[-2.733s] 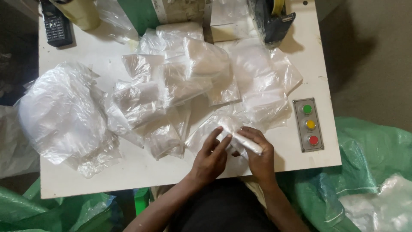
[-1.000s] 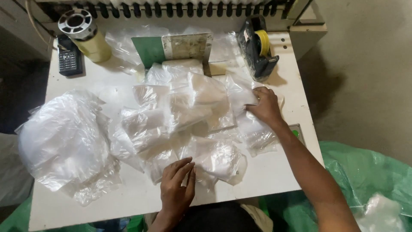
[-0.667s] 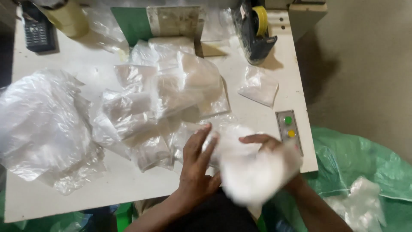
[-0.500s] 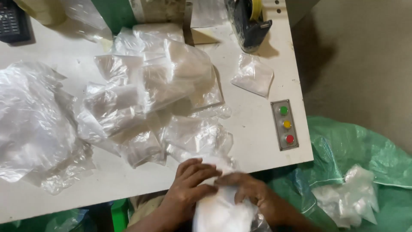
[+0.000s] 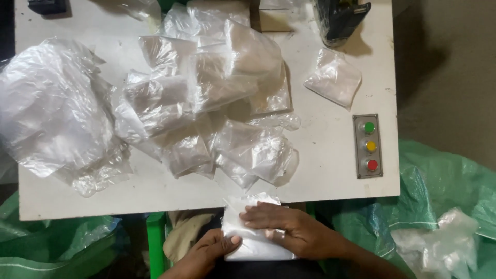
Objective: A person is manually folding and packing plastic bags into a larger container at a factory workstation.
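A white folded item in a clear plastic bag [image 5: 256, 245] lies on my lap, just below the front edge of the white table [image 5: 330, 175]. My left hand [image 5: 206, 252] grips its left edge, thumb pressed on top. My right hand [image 5: 292, 231] lies over the packet with its fingers spread flat, pressing it down. A loose pile of clear plastic bags [image 5: 206, 103] covers the middle of the table above my hands. One filled packet [image 5: 333, 77] lies apart at the back right.
A large crumpled plastic sheet [image 5: 46, 113] fills the table's left side. A metal panel with green, yellow and red buttons [image 5: 368, 146] sits at the right edge, a dark tape dispenser [image 5: 338, 18] behind it. Green sacks [image 5: 454, 191] flank the table, the right one holding filled packets [image 5: 434, 245].
My right hand drew a white packet off the table toward me. Both hands have come down onto it at my lap, below the table edge. The view has tilted down.
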